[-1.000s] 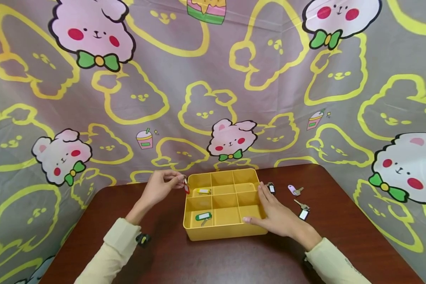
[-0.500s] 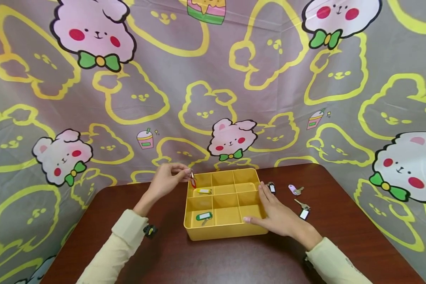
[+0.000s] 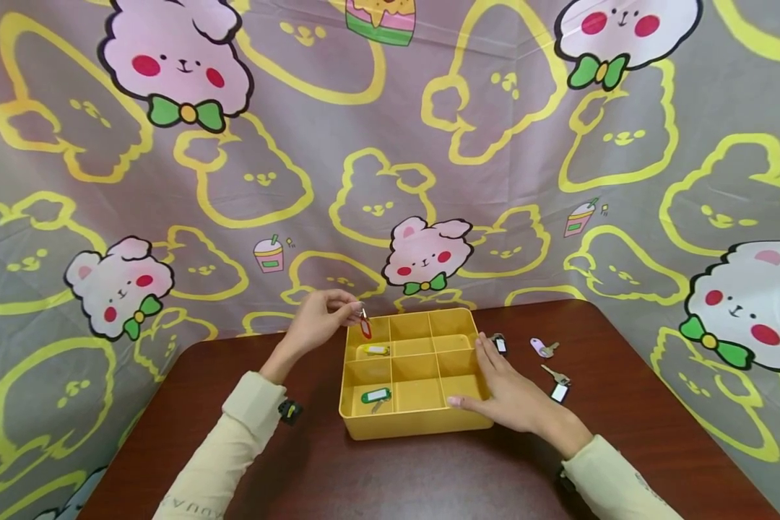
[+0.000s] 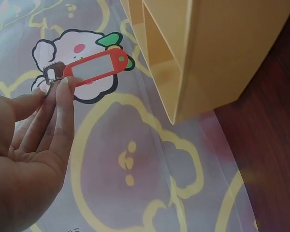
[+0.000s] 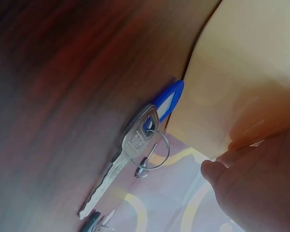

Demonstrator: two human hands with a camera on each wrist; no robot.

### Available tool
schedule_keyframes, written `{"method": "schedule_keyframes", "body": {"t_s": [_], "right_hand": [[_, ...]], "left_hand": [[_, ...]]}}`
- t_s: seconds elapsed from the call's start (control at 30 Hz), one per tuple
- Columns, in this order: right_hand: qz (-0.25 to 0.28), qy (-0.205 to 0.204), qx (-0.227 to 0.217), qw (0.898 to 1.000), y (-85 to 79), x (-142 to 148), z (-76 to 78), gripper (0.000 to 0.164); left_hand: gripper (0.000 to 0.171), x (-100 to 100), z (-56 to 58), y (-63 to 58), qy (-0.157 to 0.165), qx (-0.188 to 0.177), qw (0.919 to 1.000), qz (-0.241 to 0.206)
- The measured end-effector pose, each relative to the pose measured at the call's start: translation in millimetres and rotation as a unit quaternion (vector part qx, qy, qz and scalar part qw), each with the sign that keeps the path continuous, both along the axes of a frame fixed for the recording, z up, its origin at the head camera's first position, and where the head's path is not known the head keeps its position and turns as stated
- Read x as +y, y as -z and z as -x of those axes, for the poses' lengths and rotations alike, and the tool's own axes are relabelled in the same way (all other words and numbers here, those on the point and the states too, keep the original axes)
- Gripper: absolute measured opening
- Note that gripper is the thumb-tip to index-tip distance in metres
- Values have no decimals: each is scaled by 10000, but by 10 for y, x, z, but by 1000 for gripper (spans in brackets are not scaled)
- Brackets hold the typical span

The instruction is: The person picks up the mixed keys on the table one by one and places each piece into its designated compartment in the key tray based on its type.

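Note:
Between thumb and fingertips my left hand (image 3: 317, 323) pinches the metal end of a key with a red key tag (image 3: 366, 329). The tag hangs over the back left compartment of the yellow divided box (image 3: 422, 426); in the left wrist view the red tag (image 4: 94, 69) sticks out beyond the fingertips. A yellow key tag (image 3: 377, 350) lies in that compartment. In the front left one is a green key tag (image 3: 375, 395) with a key. My right hand (image 3: 510, 393) rests on the box's right side, fingers extended along the wall, thumb at the front rim.
Right of the box lie keys with a purple tag (image 3: 537, 348), a black-edged tag (image 3: 560, 392) and another dark tag (image 3: 500, 345). The right wrist view shows a key (image 5: 135, 140) with a blue tag against the box wall. A patterned cloth (image 3: 338, 180) hangs behind the table.
My left hand has moved right and slightly up, bringing the red-tagged key from the box's left edge to above the back left compartment. The right hand stays on the box.

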State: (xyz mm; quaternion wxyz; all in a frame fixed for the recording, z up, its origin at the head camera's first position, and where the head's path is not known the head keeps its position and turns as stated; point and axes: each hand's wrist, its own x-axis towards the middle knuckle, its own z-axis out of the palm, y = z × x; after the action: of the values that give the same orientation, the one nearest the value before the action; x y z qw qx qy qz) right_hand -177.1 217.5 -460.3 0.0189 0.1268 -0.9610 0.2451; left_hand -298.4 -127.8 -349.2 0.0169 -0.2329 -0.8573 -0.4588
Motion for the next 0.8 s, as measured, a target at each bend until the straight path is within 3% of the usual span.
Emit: {"method": "schedule_keyframes", "body": {"t_s": [0.37,0.57,0.8], "right_hand": [[-55,34,46,10000,-23,-3,-23,126],[-254,41,304,9992,-8,-6,-19,124],[-672,0,632,9957,-7,-8,-4,121]], "left_hand": [[22,112,34,-38,164,147,9996,-199],[20,162,39,-64,170,175,9996,-115],[20,243,48,-94,174,-31,9996,-241]]}}
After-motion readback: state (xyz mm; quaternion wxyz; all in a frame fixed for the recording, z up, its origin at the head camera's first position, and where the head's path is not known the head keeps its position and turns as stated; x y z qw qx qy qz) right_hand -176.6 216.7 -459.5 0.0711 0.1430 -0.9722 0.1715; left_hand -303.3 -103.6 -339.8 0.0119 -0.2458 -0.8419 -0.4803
